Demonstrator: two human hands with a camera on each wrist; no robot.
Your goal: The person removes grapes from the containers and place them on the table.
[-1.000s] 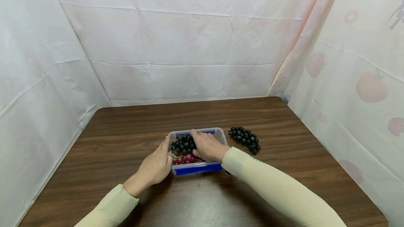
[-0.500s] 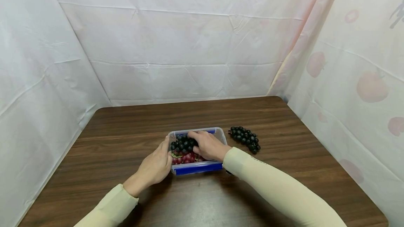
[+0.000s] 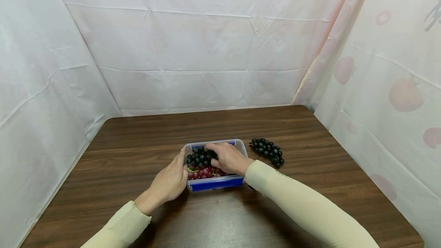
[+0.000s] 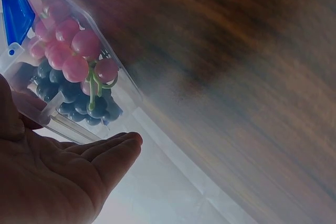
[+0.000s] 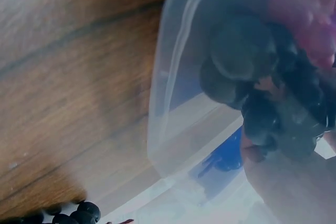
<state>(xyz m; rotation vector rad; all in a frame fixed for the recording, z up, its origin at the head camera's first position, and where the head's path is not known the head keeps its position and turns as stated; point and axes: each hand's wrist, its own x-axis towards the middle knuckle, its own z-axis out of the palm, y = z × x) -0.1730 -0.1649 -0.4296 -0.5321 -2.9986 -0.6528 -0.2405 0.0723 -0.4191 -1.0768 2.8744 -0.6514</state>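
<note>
L hand point(image 3: 169, 180) has straight fingers flat on the L side of the clear box point(image 3: 217, 184). R hand point(image 3: 229, 159) is in the box, bent round the blk grapes point(image 3: 198, 158), w/ red grapes point(image 3: 204, 173) nxt to them. Another blk bunch point(image 3: 267, 151) lies R of the box on the brown table point(image 3: 155, 137).

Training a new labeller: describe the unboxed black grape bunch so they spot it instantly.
On the dark brown wood-grain table, find the clear rectangular plastic box with blue clips. Just right of it lies a bunch of round black grapes. Unlike the boxed black grapes and red grapes, it rests on the table.
</note>
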